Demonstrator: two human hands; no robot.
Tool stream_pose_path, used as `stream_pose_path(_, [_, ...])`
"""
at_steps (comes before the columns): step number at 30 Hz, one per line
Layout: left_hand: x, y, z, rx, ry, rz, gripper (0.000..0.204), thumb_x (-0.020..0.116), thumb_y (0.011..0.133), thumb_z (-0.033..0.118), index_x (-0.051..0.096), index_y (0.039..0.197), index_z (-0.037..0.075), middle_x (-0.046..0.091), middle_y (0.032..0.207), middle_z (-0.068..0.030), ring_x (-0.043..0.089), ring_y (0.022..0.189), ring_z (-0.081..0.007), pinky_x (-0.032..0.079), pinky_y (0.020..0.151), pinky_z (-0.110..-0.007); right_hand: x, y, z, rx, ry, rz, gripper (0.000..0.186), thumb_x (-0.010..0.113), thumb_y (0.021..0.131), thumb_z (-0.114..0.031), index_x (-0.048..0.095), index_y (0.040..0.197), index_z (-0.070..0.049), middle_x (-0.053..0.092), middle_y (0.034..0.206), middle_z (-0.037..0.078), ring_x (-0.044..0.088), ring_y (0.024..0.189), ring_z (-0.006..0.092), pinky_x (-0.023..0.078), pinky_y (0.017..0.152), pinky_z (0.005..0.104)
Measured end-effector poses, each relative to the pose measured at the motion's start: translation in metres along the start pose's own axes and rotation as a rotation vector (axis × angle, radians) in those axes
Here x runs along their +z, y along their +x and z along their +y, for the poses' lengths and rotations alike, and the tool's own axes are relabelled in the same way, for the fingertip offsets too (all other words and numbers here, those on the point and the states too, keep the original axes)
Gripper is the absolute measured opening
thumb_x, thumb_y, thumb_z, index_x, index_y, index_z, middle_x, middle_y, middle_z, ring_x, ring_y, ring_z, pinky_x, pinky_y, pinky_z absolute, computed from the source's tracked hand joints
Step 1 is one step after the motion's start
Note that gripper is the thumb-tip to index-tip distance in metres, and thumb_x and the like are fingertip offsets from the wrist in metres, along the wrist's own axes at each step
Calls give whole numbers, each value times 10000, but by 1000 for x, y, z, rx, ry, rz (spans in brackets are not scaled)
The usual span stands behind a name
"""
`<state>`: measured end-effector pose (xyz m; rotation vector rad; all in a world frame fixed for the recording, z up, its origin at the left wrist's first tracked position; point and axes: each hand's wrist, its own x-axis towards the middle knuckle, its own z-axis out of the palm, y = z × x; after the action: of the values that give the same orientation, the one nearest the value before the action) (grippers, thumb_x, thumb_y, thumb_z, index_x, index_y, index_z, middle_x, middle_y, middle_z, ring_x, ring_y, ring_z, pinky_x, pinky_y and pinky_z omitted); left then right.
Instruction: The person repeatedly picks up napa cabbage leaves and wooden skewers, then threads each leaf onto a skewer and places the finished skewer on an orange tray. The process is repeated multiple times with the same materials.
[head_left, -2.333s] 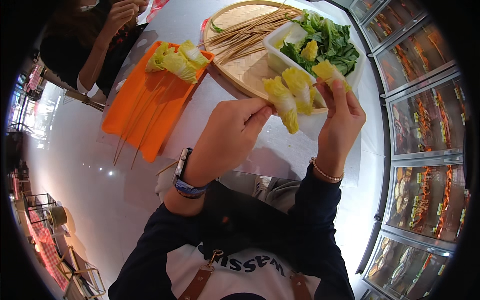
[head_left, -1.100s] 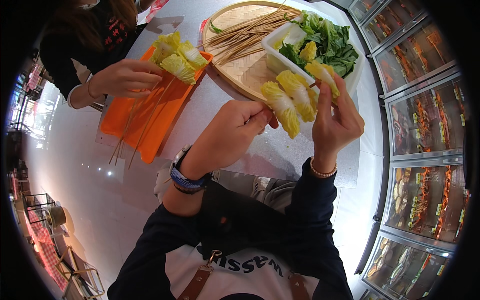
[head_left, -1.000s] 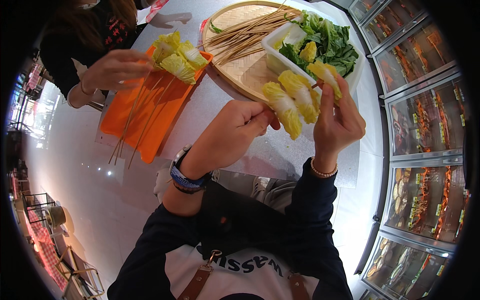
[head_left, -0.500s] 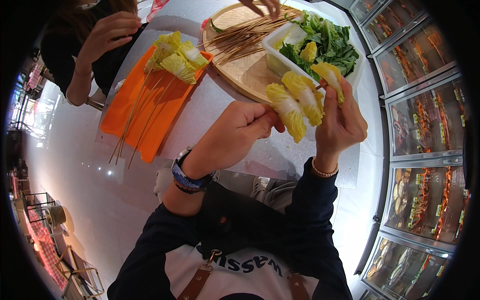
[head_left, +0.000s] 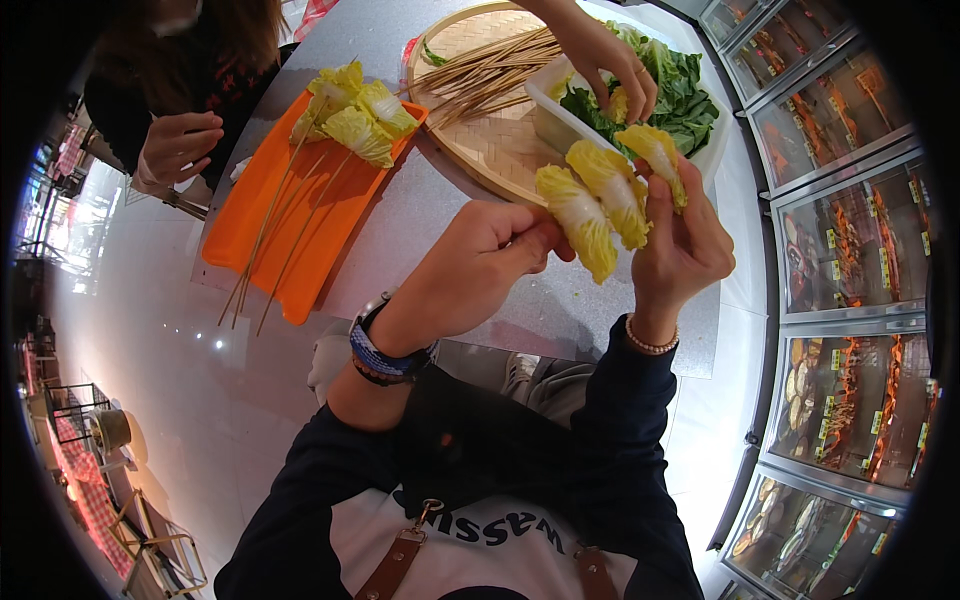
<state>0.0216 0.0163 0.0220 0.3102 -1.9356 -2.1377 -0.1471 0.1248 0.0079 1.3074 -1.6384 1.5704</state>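
My left hand (head_left: 480, 270) is closed in a pinch at the near end of a skewer, beside two pale yellow cabbage pieces (head_left: 590, 210) threaded on it. My right hand (head_left: 680, 245) grips a third yellow leaf (head_left: 650, 145) around the skewer's far end, fingers bent. The skewer is mostly hidden by the leaves. Behind them sits a white plastic tub (head_left: 550, 115) of dark green and pale leaves (head_left: 675, 90). To the left, an orange tray (head_left: 245, 235) holds finished-looking skewers with yellow cabbage (head_left: 360, 130) bunched at its far end, their bare sticks pointing toward me.
A round woven bamboo tray (head_left: 480, 145) bears many loose sticks (head_left: 480, 70) on the grey table (head_left: 420, 280). A co-worker (head_left: 120, 100) is at the left, one hand (head_left: 180, 150) raised, the other (head_left: 615, 75) over the tub. Glass-door fridges (head_left: 850, 390) line the right.
The co-worker's hand has come from above the sticks into the tub, and their other hand has dropped lower at the left. My hands and the held cabbage have shifted slightly right.
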Motion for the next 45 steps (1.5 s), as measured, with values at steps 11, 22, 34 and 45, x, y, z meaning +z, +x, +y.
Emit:
stream_pose_path(11, [3, 1, -2, -4, -4, 53, 254, 484, 1011, 159, 646, 1005, -37, 470, 675, 60, 366, 569, -1, 287, 514, -170, 0, -1, 4, 174, 201, -30, 296, 657, 838, 72, 662, 1134, 58, 711, 1029, 154, 686, 894, 169, 539, 778, 254])
stream_pose_path(22, [5, 4, -6, 29, 28, 114, 247, 504, 1000, 168, 658, 976, -23, 479, 680, 59, 368, 579, -6, 288, 516, -181, 2, 0, -4, 208, 157, -69, 286, 674, 805, 90, 684, 1089, 58, 704, 1063, 165, 669, 975, 190, 533, 839, 284])
stream_pose_path(34, [9, -2, -7, 220, 577, 475, 179, 596, 897, 167, 667, 872, 4, 619, 676, -164, 601, 581, -284, 442, 533, -364, 14, 1, -33, 628, 166, 20, 261, 677, 895, -80, 670, 1108, 71, 704, 1011, 136, 644, 904, 147, 501, 834, 248])
stream_pose_path(45, [4, -1, -7, 254, 665, 608, 205, 605, 903, 215, 674, 845, 31, 588, 636, -161, 596, 567, -324, 418, 502, -381, 29, -6, -36, 625, 382, -12, 371, 642, 899, 3, 567, 1252, 88, 658, 1127, 163, 640, 966, 153, 505, 840, 248])
